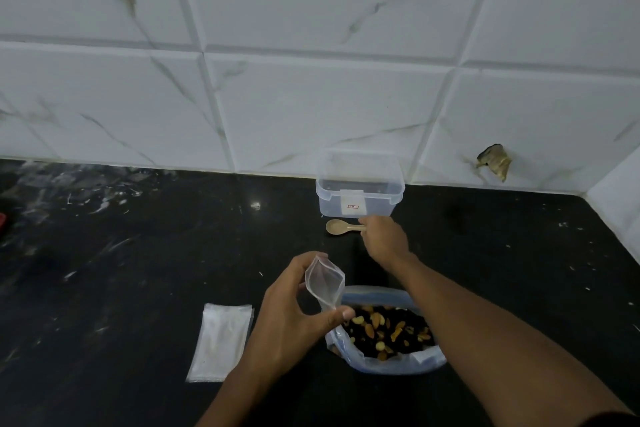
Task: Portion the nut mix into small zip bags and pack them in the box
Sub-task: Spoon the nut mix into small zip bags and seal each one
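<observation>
My left hand (294,308) holds a small clear zip bag (325,282) upright with its mouth spread, just left of the large open bag of nut mix (388,329) on the black counter. My right hand (384,239) reaches over the nut mix and pinches the handle of a small wooden spoon (337,227), which lies on the counter. Behind the spoon, against the wall, stands a clear plastic box (360,189) with no lid; nothing shows inside it.
A flat stack of spare small zip bags (221,340) lies on the black counter (138,270) left of my left hand. White marble tiles (311,97) back the counter. A hole in the tile (495,161) shows at right. A red object (2,220) peeks in at far left.
</observation>
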Demonstrator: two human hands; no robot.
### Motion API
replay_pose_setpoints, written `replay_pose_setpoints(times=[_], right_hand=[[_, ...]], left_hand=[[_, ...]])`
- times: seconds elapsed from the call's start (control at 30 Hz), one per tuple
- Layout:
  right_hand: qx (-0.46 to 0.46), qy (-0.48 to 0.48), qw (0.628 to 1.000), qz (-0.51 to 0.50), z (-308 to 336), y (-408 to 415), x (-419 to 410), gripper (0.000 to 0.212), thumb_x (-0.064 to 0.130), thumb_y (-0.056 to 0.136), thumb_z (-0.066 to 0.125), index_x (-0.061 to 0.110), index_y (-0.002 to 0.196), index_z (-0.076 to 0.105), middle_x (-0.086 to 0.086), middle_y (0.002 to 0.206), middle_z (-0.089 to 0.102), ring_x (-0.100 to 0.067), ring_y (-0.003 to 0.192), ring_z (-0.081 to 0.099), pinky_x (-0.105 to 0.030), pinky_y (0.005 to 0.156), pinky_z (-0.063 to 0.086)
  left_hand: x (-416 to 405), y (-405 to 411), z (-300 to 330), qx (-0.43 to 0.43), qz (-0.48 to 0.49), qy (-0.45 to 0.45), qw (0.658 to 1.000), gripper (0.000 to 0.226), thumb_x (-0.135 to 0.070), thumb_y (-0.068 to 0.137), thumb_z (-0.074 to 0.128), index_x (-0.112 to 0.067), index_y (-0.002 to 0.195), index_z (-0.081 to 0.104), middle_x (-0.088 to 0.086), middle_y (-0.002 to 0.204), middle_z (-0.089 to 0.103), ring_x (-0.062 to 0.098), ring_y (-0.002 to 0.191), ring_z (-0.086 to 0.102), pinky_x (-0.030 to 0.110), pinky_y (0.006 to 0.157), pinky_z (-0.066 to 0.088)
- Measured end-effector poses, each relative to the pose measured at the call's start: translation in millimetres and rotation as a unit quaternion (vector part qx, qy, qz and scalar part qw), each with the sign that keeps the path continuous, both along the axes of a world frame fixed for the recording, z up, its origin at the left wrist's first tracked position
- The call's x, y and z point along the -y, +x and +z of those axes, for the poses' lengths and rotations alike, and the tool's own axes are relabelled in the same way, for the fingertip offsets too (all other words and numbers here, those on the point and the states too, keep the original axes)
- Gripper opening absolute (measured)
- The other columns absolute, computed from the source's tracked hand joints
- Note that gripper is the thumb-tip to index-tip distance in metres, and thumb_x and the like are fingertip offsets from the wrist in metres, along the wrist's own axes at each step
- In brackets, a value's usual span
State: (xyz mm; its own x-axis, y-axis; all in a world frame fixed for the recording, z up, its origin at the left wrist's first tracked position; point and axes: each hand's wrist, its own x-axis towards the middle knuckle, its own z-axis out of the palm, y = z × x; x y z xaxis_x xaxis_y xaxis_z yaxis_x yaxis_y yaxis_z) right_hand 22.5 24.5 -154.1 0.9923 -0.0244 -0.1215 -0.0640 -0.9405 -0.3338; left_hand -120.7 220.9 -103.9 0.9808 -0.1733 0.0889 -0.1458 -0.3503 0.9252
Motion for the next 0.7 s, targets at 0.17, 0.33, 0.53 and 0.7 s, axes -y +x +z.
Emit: replay_pose_setpoints(times=[0.17,0.33,0.53,0.7], right_hand=[[-0.011,-0.066,0.997,0.022,-10.3,9.7,2.1,0.026,0.015,0.1,0.041,0.014,0.111,0.064,-0.01,0.108,0.067,-0.026,0.094,0.065,-0.037,0.079,0.053],[0.008,-0.104,0.994,0.012,-14.0,8.1,2.9,0.016,0.016,0.098,0.049,0.016,0.086,0.06,-0.005,0.088,0.067,-0.017,0.072,0.061,-0.03,0.066,0.052],[-0.014,-0.129,0.991,0.037,-8.7,-0.8,2.6,0.007,0.018,0.095,0.056,0.017,0.088,0.057,-0.002,0.085,0.056,-0.013,0.072,0.054,-0.027,0.064,0.046],[0.059,-0.087,0.994,0.029,7.3,-16.6,9.6,0.023,0.014,0.093,0.057,0.011,0.07,0.058,0.001,0.076,0.057,-0.014,0.066,0.056,-0.031,0.06,0.052]], left_hand=[[-5.3,6.1,-2.8,0.004,0.007,0.009,1.0,0.065,-0.033,0.067,0.088,-0.043,0.12,0.05,-0.033,0.121,0.055,-0.005,0.114,0.056,0.011,0.091,0.046],[-5.5,9.8,-4.8,-0.003,0.002,0.012,1.0,0.066,-0.035,0.067,0.088,-0.044,0.119,0.049,-0.035,0.12,0.053,-0.006,0.115,0.055,0.009,0.091,0.045],[-1.8,8.5,0.0,0.011,-0.005,0.01,1.0,0.065,-0.032,0.068,0.088,-0.043,0.119,0.049,-0.034,0.12,0.053,-0.007,0.114,0.054,0.007,0.09,0.044],[0.6,10.1,13.4,0.033,-0.013,0.008,0.999,0.066,-0.032,0.069,0.086,-0.047,0.119,0.046,-0.032,0.117,0.056,-0.008,0.113,0.054,0.011,0.091,0.047]])
